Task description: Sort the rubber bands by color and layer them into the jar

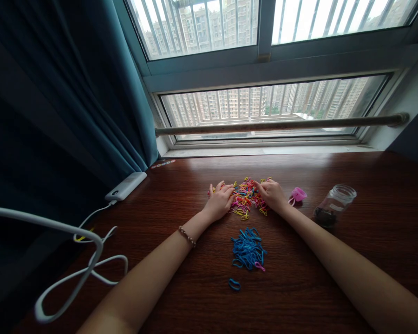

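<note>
A loose pile of multicoloured rubber bands [245, 197], mostly pink, red and yellow, lies on the brown wooden table [285, 287]. My left hand [220, 200], with a beaded bracelet [187, 236] at its wrist, rests on the pile's left side with its fingers spread. At the right side of the pile is my right hand [272, 194], its index finger pointing in among the bands; its other fingers curl out of sight. Nearer to me sits a heap of blue rubber bands [248, 249] with one pink-purple band [259, 266] at its edge. A single blue band [234, 284] lies apart, closer still.
Right of my right hand are a small pink plastic item [298, 194] and a clear jar [336, 204], tilted, with dark contents. A white power strip [127, 186] and its looping cable [90, 264] lie at left beside a blue curtain [125, 111]. A window stands behind.
</note>
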`<state>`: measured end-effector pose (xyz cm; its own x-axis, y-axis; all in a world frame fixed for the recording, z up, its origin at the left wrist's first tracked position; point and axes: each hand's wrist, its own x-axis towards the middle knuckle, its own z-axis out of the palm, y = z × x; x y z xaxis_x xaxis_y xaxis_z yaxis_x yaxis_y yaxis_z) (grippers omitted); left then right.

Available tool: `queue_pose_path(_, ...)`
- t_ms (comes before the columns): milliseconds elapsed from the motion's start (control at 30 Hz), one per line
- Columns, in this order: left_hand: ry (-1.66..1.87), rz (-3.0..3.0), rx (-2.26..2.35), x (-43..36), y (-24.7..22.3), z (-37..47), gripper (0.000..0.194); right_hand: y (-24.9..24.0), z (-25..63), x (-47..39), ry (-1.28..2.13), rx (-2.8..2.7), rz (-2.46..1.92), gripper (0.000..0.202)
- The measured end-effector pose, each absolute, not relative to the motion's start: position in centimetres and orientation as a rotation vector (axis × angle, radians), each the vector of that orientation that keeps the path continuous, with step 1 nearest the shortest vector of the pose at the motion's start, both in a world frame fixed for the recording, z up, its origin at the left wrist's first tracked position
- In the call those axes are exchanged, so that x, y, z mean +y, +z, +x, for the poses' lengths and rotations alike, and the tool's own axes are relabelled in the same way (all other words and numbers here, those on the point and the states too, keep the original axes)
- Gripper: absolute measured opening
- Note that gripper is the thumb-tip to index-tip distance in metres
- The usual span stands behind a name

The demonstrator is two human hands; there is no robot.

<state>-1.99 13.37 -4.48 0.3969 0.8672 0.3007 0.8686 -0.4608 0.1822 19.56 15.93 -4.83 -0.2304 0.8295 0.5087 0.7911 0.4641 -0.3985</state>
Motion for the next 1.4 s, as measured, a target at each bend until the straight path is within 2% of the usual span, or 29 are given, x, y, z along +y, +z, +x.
queue_pose_path(267, -0.523, -2.599, -1.609, 13.4, -4.5, -2.0, 0.034, -4.7, 19.4, 16.0, 0.170, -1.978, -1.264, 0.051)
queue_pose_path(400, -0.548, -2.598, -1.593, 13.4, -4.5, -2.0, 0.034, -4.5, 19.5, 15.9, 0.369, -1.706, -1.223, 0.045)
queue_pose_path(600, -0.663, -2.588, -1.549, 13.6, -4.6, -2.1, 0.032, -5.0, 19.6, 16.6, 0.698, -1.428, -1.176, 0.047)
queue_pose_path(767, -0.913, -2.582, -1.526, 14.0, -4.6, -2.6, 0.026, -5.2, 19.6, 16.7, 0.805, -1.357, -1.112, 0.044)
queue_pose_path(967, -1.240, -2.505, -1.601, 14.2, -4.2, -3.2, 0.012, -4.9, 19.6, 16.5, 0.746, -1.406, -1.127, 0.039)
queue_pose_path(1067, -1.147, -2.535, -1.567, 14.0, -4.2, -3.0, 0.016, -4.8, 19.5, 16.4, 0.746, -1.421, -1.120, 0.038)
queue_pose_path(1233, -0.767, -2.631, -1.528, 13.6, -4.4, -2.4, 0.024, -4.4, 19.5, 16.0, 0.726, -1.474, -1.152, 0.038)
queue_pose_path(1400, -0.711, -2.644, -1.514, 13.5, -4.4, -2.2, 0.024, -4.3, 19.5, 15.9, 0.699, -1.503, -1.160, 0.037)
